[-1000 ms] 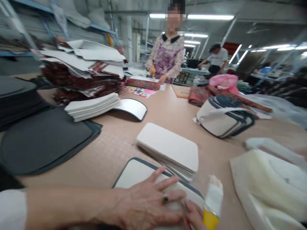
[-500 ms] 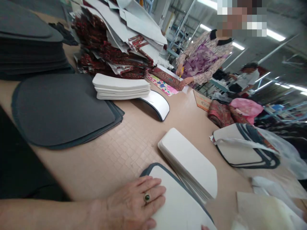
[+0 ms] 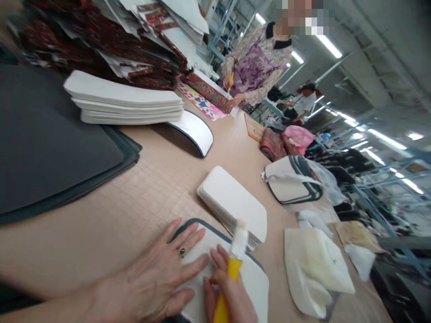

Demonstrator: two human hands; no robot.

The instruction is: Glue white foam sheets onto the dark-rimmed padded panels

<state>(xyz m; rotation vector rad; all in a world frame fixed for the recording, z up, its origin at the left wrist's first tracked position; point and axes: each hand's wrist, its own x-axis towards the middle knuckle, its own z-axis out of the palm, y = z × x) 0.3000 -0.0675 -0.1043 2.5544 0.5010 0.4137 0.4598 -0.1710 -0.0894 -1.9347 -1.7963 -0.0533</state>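
White panel (image 3: 256,279) | partly under left hand (image 3: 156,264) and right hand (image 3: 232,291) | on tabletop (image 3: 158,179)

Workshop, strip lights (image 3: 387,139), piled patterned fabric (image 3: 87,42)

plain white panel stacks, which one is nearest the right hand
The white stack just beyond the paintbrush in the right hand; the other stack lies farther left, by the dark sheets.
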